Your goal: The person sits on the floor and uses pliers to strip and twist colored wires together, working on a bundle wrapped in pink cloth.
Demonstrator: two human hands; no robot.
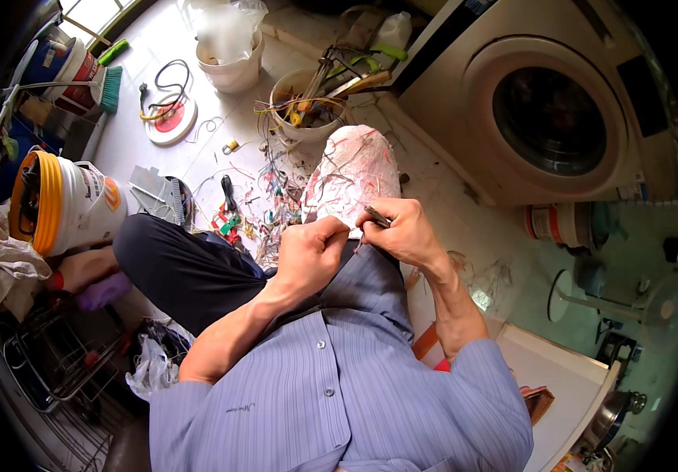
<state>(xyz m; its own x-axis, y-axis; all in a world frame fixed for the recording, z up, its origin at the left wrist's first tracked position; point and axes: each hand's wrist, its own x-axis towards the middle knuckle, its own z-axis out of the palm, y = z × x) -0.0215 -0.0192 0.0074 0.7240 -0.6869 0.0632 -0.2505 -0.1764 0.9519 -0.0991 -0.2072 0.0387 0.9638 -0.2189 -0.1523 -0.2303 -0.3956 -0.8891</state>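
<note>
Both hands meet just above my lap. My left hand (311, 253) is closed in a pinch, and what it holds, if anything, is hidden by the fingers. My right hand (403, 230) is wrapped around a slim dark tool (376, 217), perhaps a small knife; its exact kind does not show. A thin reddish strand (358, 245) pokes out beneath the right fingers. Right beyond the hands, a whitish-pink cloth (354, 169) covers my knee, with wire scraps scattered over it. To its left a tangle of coloured wire pieces (276, 197) lies on the floor.
A bucket of tools and wires (307, 130) stands past the knee, near a white bucket (232, 71). A front-loading washing machine (543, 110) is at far right. On the left are a white-and-yellow bucket (91, 200), a black cable (169, 85) on a round lid, and a metal rack (63, 362).
</note>
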